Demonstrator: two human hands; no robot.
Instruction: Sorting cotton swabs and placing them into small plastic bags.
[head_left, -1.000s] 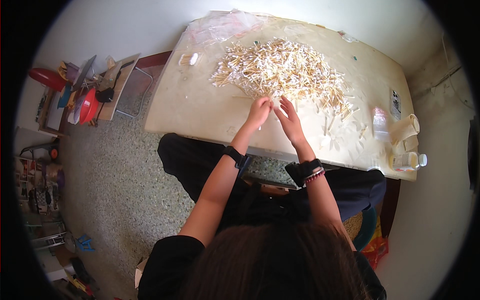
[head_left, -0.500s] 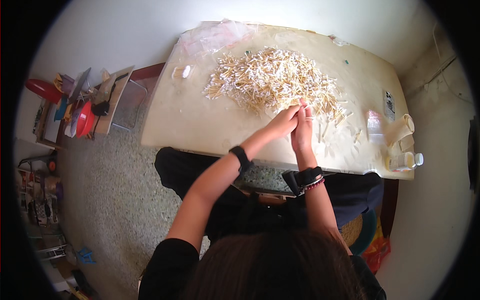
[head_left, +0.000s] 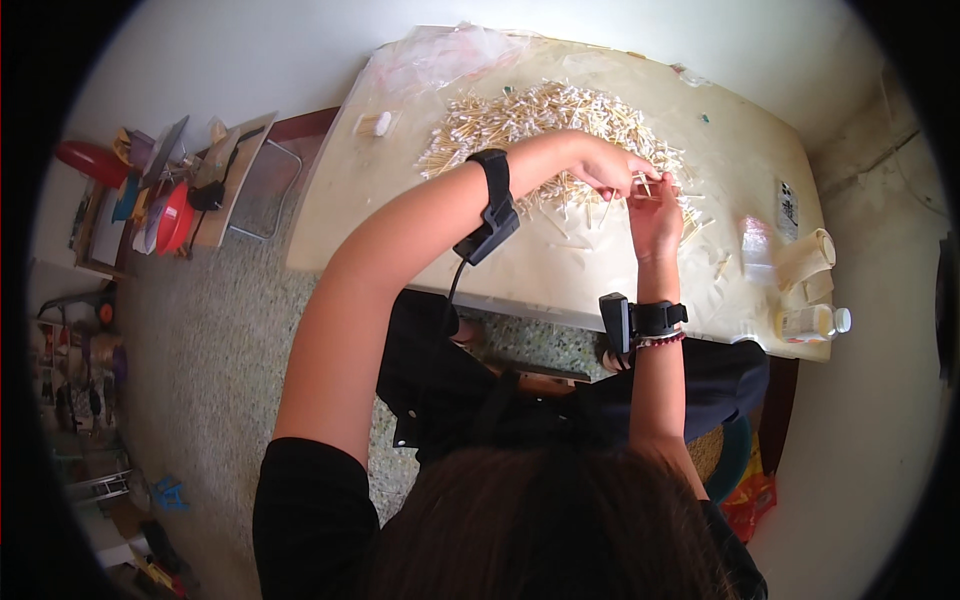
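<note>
A large heap of cotton swabs [head_left: 555,108] with pale wooden sticks and white tips lies across the table [head_left: 380,220]. Over its near right side, my left hand [head_left: 604,163] reaches across with bent fingers closed around a few swabs, one stick poking out below them. My right hand [head_left: 657,225] is raised beside it, fingers curled up and meeting the left fingertips. Swabs show between the two hands; how many each holds is hidden. Loose swabs lie on the table around the hands.
Clear plastic bags [head_left: 430,60] lie at the far left, near a small bundle of swabs [head_left: 376,124]. On the right are a clear packet [head_left: 757,248], a beige roll [head_left: 808,262] and a bottle with a white cap [head_left: 812,323]. A low side table [head_left: 232,185] stands left.
Both hands have moved to the right over the heap. My left forearm has swung up and across, its elbow raised, and the left fingers now come down from above the right hand's.
</note>
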